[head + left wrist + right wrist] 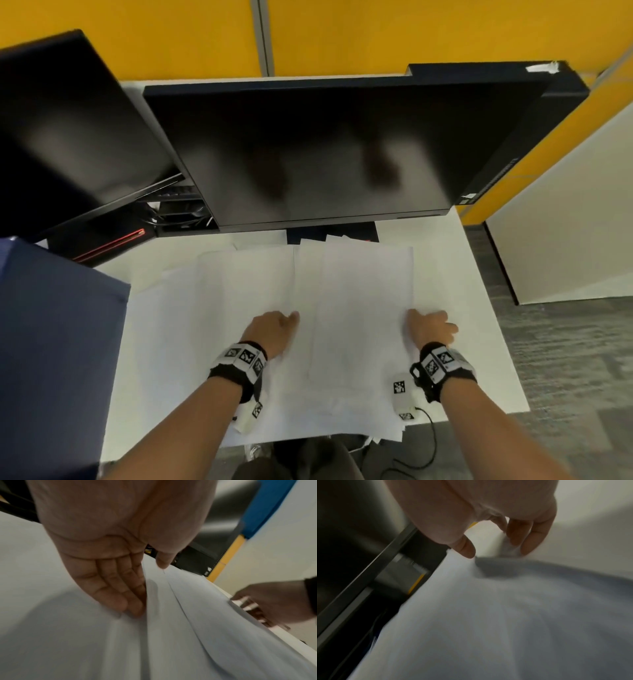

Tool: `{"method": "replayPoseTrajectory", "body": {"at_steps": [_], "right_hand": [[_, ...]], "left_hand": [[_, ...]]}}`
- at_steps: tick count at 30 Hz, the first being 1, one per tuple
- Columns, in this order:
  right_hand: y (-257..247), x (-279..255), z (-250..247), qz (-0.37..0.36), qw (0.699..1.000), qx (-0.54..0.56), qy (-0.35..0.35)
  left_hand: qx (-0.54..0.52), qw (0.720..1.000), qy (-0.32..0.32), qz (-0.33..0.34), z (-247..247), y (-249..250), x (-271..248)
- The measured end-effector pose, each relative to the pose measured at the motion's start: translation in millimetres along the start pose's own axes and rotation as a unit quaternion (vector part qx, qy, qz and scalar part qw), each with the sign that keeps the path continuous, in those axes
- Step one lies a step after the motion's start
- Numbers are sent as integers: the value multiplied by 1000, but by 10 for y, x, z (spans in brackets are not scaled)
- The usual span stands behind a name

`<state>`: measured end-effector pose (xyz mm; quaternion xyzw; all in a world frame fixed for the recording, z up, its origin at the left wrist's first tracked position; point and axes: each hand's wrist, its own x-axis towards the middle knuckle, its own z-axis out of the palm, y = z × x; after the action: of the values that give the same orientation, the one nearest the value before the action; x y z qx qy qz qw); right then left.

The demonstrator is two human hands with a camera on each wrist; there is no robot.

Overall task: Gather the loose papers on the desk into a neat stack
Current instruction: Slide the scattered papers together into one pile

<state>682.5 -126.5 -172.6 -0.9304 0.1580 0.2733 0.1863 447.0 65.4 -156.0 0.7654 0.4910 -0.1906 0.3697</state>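
Fingers first: left hand (274,329) has its fingers (118,592) straight and held together, tips down on the paper right at a sheet edge, thumb just above the next sheet over, nothing pinched that I can see. Right hand (432,328) has fingers (524,536) loosely spread and bent, tips at the right edge of the spread, thumb on top of the sheet; a bit of the edge looks lifted between thumb and fingers but the wrist view is blurred, so I can't tell whether it is an actual pinch or just a touch. Papers (342,301) lie fanned across the middle of the white desk (445,240), overlapping, several edges offset, some poking under the monitor (325,147) at the back and a few hanging past the near desk edge. A second monitor (68,130) sits at the left, with a blue panel (51,342) near left. My read: this is the early gather step, hands bracketing the spread from both sides, nothing stacked yet. Next move likely calls for sliding both hands inward together to close the fan, keeping fingertip pressure light so top sheets don't slip over lower ones. The outliers at the left side and back need a separate sweep. After that, lift and tap edges on the desk to square. Risks: sheets at the near edge sliding off, creasing the middle if the push buckles.
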Motion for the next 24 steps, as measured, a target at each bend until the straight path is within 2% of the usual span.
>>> {"method": "replayPoseTrajectory", "body": {"at_steps": [2, 4, 6, 9, 11, 16, 19, 21, 24], "right_hand": [[59, -175, 168, -68, 996, 8, -49], [83, -276, 278, -161, 979, 22, -122], [90, -333, 222, -212, 965, 69, -137], [230, -318, 67, -192, 971, 93, -105], [401, -355, 27, -172, 976, 79, -106], [808, -646, 199, -182, 972, 1, -146], [937, -686, 196, -150, 979, 0, -137], [923, -555, 123, -125, 987, -6, -98], [761, -306, -63, -112, 992, 25, -57]], "left_hand": [[20, 999, -30, 23, 223, 12, -61], [26, 998, -40, 28, 363, 46, -115], [29, 999, -23, 26, 394, 61, -175], [-1, 1000, 23, 12, 335, -14, -317], [-17, 999, 32, 11, 351, -95, -413], [41, 999, -9, 28, 653, -115, -710], [24, 999, -17, 19, 648, -165, -802], [-36, 999, 26, -12, 420, -311, -700], [-88, 979, 170, -66, -100, -663, -348]]}}
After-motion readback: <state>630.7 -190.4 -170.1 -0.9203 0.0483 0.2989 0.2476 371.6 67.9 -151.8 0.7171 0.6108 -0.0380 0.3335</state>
